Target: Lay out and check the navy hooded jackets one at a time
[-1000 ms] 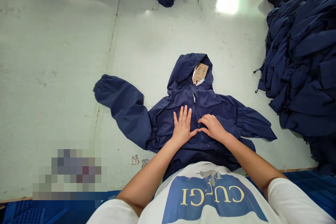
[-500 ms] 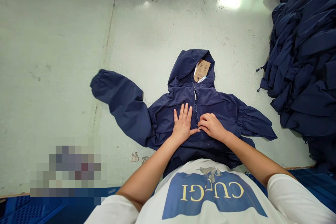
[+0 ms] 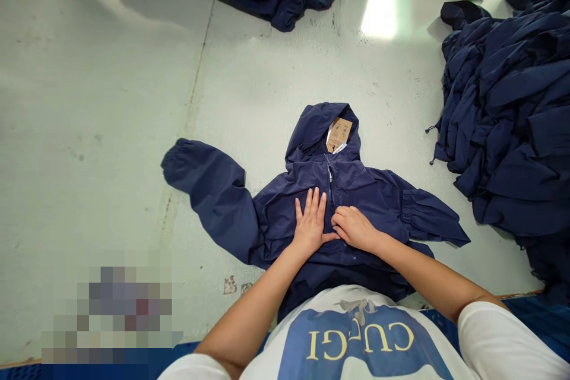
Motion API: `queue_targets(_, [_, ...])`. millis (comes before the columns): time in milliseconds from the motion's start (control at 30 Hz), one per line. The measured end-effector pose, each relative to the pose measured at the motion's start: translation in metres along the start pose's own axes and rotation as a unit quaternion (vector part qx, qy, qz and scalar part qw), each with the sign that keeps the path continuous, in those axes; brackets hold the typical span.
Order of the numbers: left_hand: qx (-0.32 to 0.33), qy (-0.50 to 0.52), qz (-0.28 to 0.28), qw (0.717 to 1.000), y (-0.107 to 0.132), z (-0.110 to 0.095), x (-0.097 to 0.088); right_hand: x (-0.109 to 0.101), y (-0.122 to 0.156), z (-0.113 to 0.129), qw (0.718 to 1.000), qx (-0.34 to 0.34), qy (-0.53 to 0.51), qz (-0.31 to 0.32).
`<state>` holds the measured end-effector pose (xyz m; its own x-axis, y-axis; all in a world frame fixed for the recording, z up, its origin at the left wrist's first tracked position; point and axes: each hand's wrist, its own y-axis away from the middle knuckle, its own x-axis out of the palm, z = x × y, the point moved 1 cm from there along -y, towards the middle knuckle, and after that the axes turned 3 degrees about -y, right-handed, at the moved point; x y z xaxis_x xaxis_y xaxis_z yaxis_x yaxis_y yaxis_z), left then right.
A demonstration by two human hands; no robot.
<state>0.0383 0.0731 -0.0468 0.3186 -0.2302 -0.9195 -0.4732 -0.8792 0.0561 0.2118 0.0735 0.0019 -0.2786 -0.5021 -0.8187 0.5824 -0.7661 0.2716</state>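
My navy hooded jacket (image 3: 276, 217) lies front-up on the pale green surface (image 3: 111, 130) just in front of me. Its zip (image 3: 330, 181) is closed and its hood (image 3: 312, 127) points away, with a brown card tag (image 3: 338, 133) inside it. The sleeve on my left (image 3: 205, 181) stretches out wide, and the sleeve on my right (image 3: 427, 219) lies crumpled close to the body.

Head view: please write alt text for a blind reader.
A person's hands press a navy jacket spread on a pale table: left hand flat beside the zip, right hand curled at it. A brown tag lies in the hood; more navy garments are piled at right.
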Motion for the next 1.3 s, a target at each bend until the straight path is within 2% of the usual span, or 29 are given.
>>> queue_targets(100, [-0.002, -0.015, 0.004, 1.0, 0.001, 0.001, 0.003, -0.008, -0.017, -0.012, 0.997, 0.007, -0.035, -0.074])
queue_targets(167, [-0.003, -0.024, 0.005, 1.0, 0.0, 0.0, 0.004, -0.019, -0.049, -0.026, 0.989, 0.031, -0.04, -0.139])
queue_targets(267, [-0.003, -0.037, 0.003, 0.999, -0.002, 0.0, 0.004, -0.049, -0.115, -0.047, 0.965, 0.119, -0.037, -0.231])
queue_targets(333, [0.004, -0.044, -0.002, 0.999, -0.002, 0.002, 0.0, -0.07, -0.143, -0.054, 0.951, 0.174, -0.042, -0.254])
queue_targets(367, [0.011, -0.049, -0.007, 0.999, -0.001, 0.005, -0.004, -0.077, -0.147, -0.054, 0.948, 0.184, -0.039, -0.256])
queue_targets(433, [0.019, -0.068, -0.029, 0.997, 0.006, 0.015, -0.011, -0.076, -0.131, -0.049, 0.951, 0.167, -0.018, -0.259])
queue_targets(467, [0.013, -0.084, -0.043, 0.995, 0.011, 0.024, -0.015, -0.066, -0.114, -0.045, 0.952, 0.152, 0.002, -0.264])
queue_targets(567, [-0.044, -0.142, -0.071, 0.986, 0.018, 0.059, -0.02, -0.016, -0.052, -0.038, 0.951, 0.144, 0.053, -0.267])
queue_targets(633, [-0.071, -0.166, -0.061, 0.982, 0.007, 0.079, -0.023, 0.01, -0.026, -0.045, 0.956, 0.15, 0.085, -0.239])
queue_targets(667, [-0.077, -0.17, -0.051, 0.981, -0.005, 0.084, -0.027, 0.013, -0.022, -0.052, 0.958, 0.152, 0.096, -0.224])
queue_targets(733, [-0.083, -0.167, -0.028, 0.982, -0.041, 0.086, -0.041, -0.001, -0.033, -0.07, 0.961, 0.157, 0.102, -0.205])
queue_targets(833, [-0.112, -0.135, 0.007, 0.984, -0.101, 0.074, -0.071, -0.051, -0.074, -0.096, 0.961, 0.186, 0.071, -0.192])
queue_targets(900, [-0.128, -0.119, -0.022, 0.984, -0.12, 0.064, -0.09, -0.077, -0.089, -0.104, 0.958, 0.207, 0.032, -0.198])
queue_targets(933, [-0.118, -0.115, -0.047, 0.985, -0.119, 0.058, -0.096, -0.083, -0.087, -0.103, 0.957, 0.205, 0.018, -0.202])
queue_targets(1000, [-0.086, -0.103, -0.091, 0.987, -0.091, 0.048, -0.101, -0.078, -0.059, -0.094, 0.962, 0.178, 0.007, -0.206])
queue_targets(1067, [-0.059, -0.077, -0.106, 0.99, -0.037, 0.042, -0.091, -0.054, -0.006, -0.078, 0.968, 0.142, 0.017, -0.207])
queue_targets(1200, [-0.07, -0.02, -0.071, 0.995, 0.092, 0.033, -0.043, 0.016, 0.116, -0.053, 0.963, 0.134, 0.061, -0.226])
queue_targets(1267, [-0.07, -0.009, -0.041, 0.997, 0.14, 0.025, -0.018, 0.047, 0.156, -0.048, 0.965, 0.137, 0.084, -0.207])
queue_targets(1300, [-0.067, -0.007, -0.032, 0.997, 0.156, 0.021, -0.008, 0.06, 0.168, -0.047, 0.966, 0.141, 0.095, -0.193])
